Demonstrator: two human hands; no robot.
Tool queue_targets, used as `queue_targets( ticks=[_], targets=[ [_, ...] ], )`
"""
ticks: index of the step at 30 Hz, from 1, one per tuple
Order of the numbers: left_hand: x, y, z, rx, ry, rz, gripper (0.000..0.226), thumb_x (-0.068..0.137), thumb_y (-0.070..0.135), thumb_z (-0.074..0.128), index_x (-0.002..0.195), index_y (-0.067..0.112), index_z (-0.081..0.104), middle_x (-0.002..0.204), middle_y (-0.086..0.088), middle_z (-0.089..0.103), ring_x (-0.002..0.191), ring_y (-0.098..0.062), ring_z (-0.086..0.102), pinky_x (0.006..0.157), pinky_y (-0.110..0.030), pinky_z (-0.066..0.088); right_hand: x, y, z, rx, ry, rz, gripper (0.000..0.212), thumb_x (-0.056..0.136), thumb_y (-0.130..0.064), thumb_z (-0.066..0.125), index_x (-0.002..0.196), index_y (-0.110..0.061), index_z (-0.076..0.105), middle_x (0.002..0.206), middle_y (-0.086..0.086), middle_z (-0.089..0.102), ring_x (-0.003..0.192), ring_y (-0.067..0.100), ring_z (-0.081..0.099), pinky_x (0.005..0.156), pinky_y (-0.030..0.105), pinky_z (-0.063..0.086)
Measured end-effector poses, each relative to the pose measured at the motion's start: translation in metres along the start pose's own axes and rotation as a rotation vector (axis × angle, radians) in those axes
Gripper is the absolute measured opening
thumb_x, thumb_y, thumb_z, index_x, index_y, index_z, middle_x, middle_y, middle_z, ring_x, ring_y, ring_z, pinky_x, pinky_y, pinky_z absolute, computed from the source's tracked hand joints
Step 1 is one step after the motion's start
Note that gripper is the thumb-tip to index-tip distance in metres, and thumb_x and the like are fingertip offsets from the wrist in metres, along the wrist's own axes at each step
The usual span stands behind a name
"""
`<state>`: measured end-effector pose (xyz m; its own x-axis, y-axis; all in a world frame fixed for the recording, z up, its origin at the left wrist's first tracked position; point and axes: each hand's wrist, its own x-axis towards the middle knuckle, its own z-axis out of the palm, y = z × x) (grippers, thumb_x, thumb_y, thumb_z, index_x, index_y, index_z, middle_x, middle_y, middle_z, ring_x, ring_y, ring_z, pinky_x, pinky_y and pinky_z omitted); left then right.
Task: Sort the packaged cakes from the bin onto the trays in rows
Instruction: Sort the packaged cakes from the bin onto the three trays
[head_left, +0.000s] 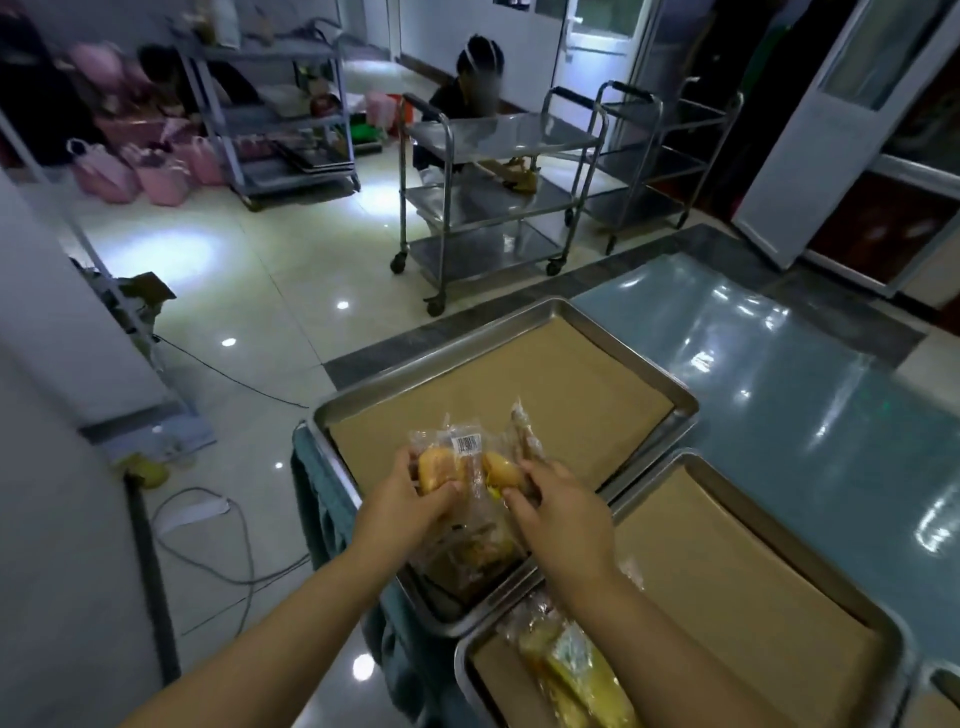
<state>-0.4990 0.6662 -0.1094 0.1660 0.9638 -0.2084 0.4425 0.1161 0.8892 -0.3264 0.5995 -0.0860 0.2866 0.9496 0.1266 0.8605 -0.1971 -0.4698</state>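
Note:
Two steel trays lined with brown paper lie on a table. Over the near end of the far tray (363, 402), my left hand (410, 499) grips a clear-wrapped yellow cake (439, 470) with a barcode label. Beside it, my right hand (558, 512) grips a second wrapped cake (501, 470), and a darker packet (524, 441) stands up behind its fingers. Under both hands several wrapped cakes (467, 558) lie piled on that tray. The near tray (810, 561) holds wrapped yellow cakes (571, 670) at its near left corner. No bin is in view.
The table is covered with glossy blue-green plastic (779, 395) to the right of the trays. Steel trolleys (498, 202) stand on the tiled floor beyond, a person (470, 88) crouches behind them. Cables (218, 535) lie on the floor at left. Pink bags (150, 176) sit far left.

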Motion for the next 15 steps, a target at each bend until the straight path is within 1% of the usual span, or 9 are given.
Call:
queue_targets(
  ticks=[2, 4, 6, 8, 10, 12, 13, 15],
  targets=[
    [0.018, -0.001, -0.005, 0.023, -0.028, -0.002, 0.039, 0.076, 0.049, 0.068, 0.104, 0.047, 0.041, 0.088, 0.019, 0.061, 0.076, 0.002, 0.059, 0.061, -0.025, 0.05, 0.017, -0.002, 0.008, -0.029, -0.03, 0.015, 0.039, 0.087, -0.046, 0.055, 0.123, -0.032, 0.057, 0.107, -0.009, 0.058, 0.085, 0.013, 0.058, 0.061, 0.023, 0.035],
    [0.04, -0.004, -0.009, 0.036, -0.083, -0.01, 0.038, 0.078, 0.048, 0.067, 0.107, 0.043, 0.042, 0.09, 0.018, 0.062, 0.079, 0.0, 0.059, 0.06, -0.024, 0.046, 0.033, -0.004, 0.016, -0.055, -0.052, 0.033, 0.039, 0.087, -0.047, 0.054, 0.123, -0.032, 0.057, 0.106, -0.009, 0.058, 0.084, 0.013, 0.059, 0.06, 0.023, 0.034],
    [0.063, -0.007, -0.014, 0.04, -0.155, -0.017, 0.034, 0.079, 0.043, 0.067, 0.102, 0.044, 0.041, 0.091, 0.015, 0.061, 0.083, -0.001, 0.059, 0.061, -0.022, 0.043, 0.045, -0.006, 0.026, -0.094, -0.069, 0.053, 0.038, 0.087, -0.047, 0.053, 0.123, -0.033, 0.056, 0.105, -0.009, 0.059, 0.082, 0.012, 0.059, 0.06, 0.022, 0.036],
    [0.086, -0.011, -0.017, 0.037, -0.231, -0.03, 0.033, 0.081, 0.039, 0.067, 0.102, 0.041, 0.041, 0.093, 0.013, 0.06, 0.083, 0.0, 0.057, 0.06, -0.02, 0.041, 0.053, -0.009, 0.037, -0.158, -0.075, 0.07, 0.037, 0.088, -0.047, 0.053, 0.123, -0.034, 0.056, 0.105, -0.009, 0.059, 0.081, 0.012, 0.06, 0.06, 0.023, 0.036],
    [0.107, -0.016, -0.019, 0.052, -0.298, -0.032, 0.03, 0.083, 0.038, 0.065, 0.104, 0.037, 0.044, 0.094, 0.012, 0.061, 0.084, -0.002, 0.058, 0.064, -0.023, 0.044, 0.06, -0.013, 0.048, -0.185, -0.076, 0.103, 0.037, 0.087, -0.045, 0.055, 0.123, -0.034, 0.056, 0.111, -0.007, 0.06, 0.084, 0.014, 0.062, 0.062, 0.023, 0.039],
    [0.126, -0.022, -0.022, 0.07, -0.335, -0.007, 0.029, 0.085, 0.037, 0.063, 0.109, 0.034, 0.048, 0.097, 0.009, 0.063, 0.088, -0.007, 0.061, 0.076, -0.034, 0.051, 0.068, -0.018, 0.061, -0.182, -0.079, 0.155, 0.041, 0.086, -0.043, 0.057, 0.126, -0.034, 0.055, 0.122, -0.005, 0.059, 0.092, 0.016, 0.062, 0.067, 0.024, 0.042],
    [0.136, -0.024, -0.023, 0.074, -0.354, 0.009, 0.03, 0.086, 0.037, 0.062, 0.112, 0.033, 0.049, 0.1, 0.009, 0.064, 0.092, -0.009, 0.061, 0.082, -0.038, 0.051, 0.072, -0.022, 0.067, -0.18, -0.08, 0.179, 0.042, 0.085, -0.042, 0.058, 0.127, -0.033, 0.055, 0.125, -0.005, 0.058, 0.094, 0.017, 0.062, 0.068, 0.023, 0.043],
    [0.151, -0.026, -0.026, 0.096, -0.403, 0.037, 0.033, 0.088, 0.038, 0.058, 0.118, 0.031, 0.047, 0.104, 0.009, 0.063, 0.096, -0.011, 0.06, 0.088, -0.042, 0.05, 0.08, -0.029, 0.078, -0.187, -0.073, 0.204, 0.039, 0.084, -0.04, 0.06, 0.122, -0.031, 0.058, 0.125, -0.004, 0.058, 0.094, 0.017, 0.062, 0.068, 0.023, 0.042]
  ],
)
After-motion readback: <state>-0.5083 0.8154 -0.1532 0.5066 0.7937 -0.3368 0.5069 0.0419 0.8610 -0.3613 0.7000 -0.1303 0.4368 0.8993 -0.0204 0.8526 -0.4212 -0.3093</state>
